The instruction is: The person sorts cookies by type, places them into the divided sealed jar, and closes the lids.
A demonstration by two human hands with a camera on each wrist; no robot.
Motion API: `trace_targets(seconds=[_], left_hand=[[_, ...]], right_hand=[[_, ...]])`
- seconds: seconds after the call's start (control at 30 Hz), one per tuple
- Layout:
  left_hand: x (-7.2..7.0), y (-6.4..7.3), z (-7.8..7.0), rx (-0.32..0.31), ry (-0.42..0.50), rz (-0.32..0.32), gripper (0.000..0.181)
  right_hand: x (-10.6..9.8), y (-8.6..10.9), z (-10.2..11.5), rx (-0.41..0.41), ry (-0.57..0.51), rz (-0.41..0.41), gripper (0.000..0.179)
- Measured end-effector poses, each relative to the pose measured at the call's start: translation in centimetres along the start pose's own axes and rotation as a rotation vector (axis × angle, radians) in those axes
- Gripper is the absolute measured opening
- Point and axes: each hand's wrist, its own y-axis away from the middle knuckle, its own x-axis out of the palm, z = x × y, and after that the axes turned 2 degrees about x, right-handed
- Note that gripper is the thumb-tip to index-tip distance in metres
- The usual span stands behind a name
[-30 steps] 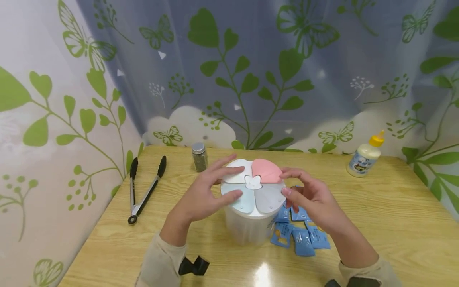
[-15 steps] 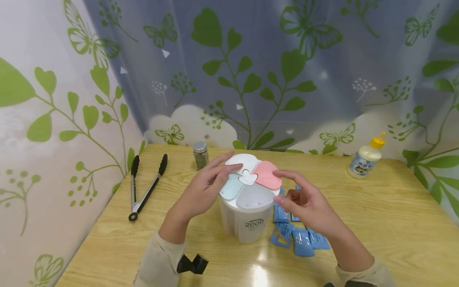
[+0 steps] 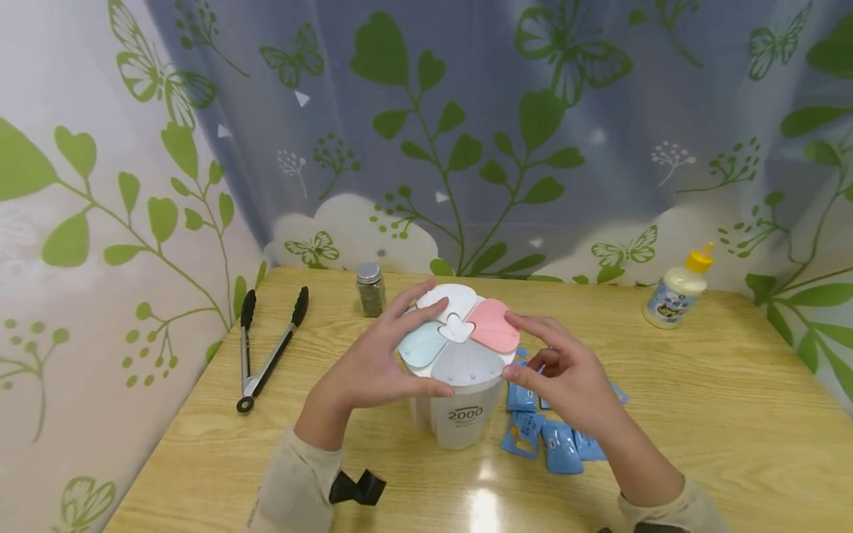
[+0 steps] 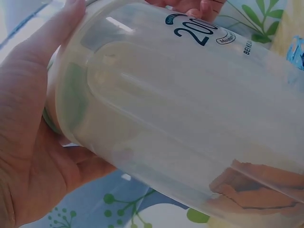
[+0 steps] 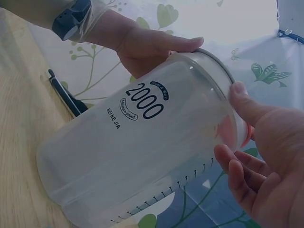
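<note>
A clear plastic canister (image 3: 460,426) marked 2000 stands on the table in front of me, upright. On top sits its lid (image 3: 469,364), with white, pink, pale blue and grey petal panels round a white centre. My left hand (image 3: 369,366) grips the lid from the left, thumb along the front rim and fingers over the far side. With thumb and index finger, my right hand (image 3: 566,374) holds the lid's right edge, its other fingers curled beneath. Brown pieces (image 4: 259,187) show through the canister wall near its base in the left wrist view.
Several blue packets (image 3: 562,446) lie right of the canister, partly behind my right hand. Spread tongs (image 3: 269,363) lie at the left, and a spice jar (image 3: 370,290) stands behind. A yellow-capped squeeze bottle (image 3: 676,296) is at the back right. Patterned curtains border the table (image 3: 726,414).
The canister and lid have turned clockwise seen from above, bringing the 2000 print to the front. My left thumb first lifted inward, then came down on the front rim. The right hand shifted slightly left.
</note>
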Motion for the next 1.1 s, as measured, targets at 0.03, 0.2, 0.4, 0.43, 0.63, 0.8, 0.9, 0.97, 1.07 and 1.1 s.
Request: trace_targets(seconds=[0.03,0.2,0.4,0.43,0.63,0.8,0.9,0.97,1.07,1.1], left_hand=[[0.0,0.0,0.0,0.003,-0.001,-0.001,0.098],[0.2,0.1,0.4,0.045,0.01,-0.036,0.073],[0.3,0.1,0.7,0.093,0.03,-0.079,0.046],[0.3,0.1,0.7,0.094,0.032,-0.081,0.045],[0.5,0.0,0.5,0.08,0.063,-0.094,0.043],[0.8,0.0,0.5,0.057,0.097,-0.087,0.042],[0.8,-0.1,0.4,0.044,0.122,-0.08,0.042],[0.9,-0.3,0.4,0.043,0.144,-0.079,0.042],[0.8,-0.5,0.3,0.047,0.173,-0.079,0.041],[0.8,-0.6,0.2,0.046,0.181,-0.078,0.041]], right_hand=[[-0.1,0.0,0.0,0.016,0.001,-0.01,0.059],[-0.4,0.2,0.4,0.102,-0.001,-0.032,0.052],[-1.0,0.2,0.7,0.136,-0.047,0.016,0.047],[-1.2,0.2,0.7,0.141,-0.055,0.031,0.047],[-2.9,-0.2,0.5,0.136,-0.131,0.134,0.046],[-4.7,-0.2,-0.5,0.128,-0.193,0.212,0.043],[-5.9,-0.1,-1.1,0.125,-0.197,0.243,0.043],[-6.7,-0.1,-1.5,0.115,-0.192,0.258,0.044],[-7.8,-0.2,-2.4,0.084,-0.183,0.283,0.044],[-8.1,-0.2,-2.8,0.073,-0.181,0.291,0.044]])
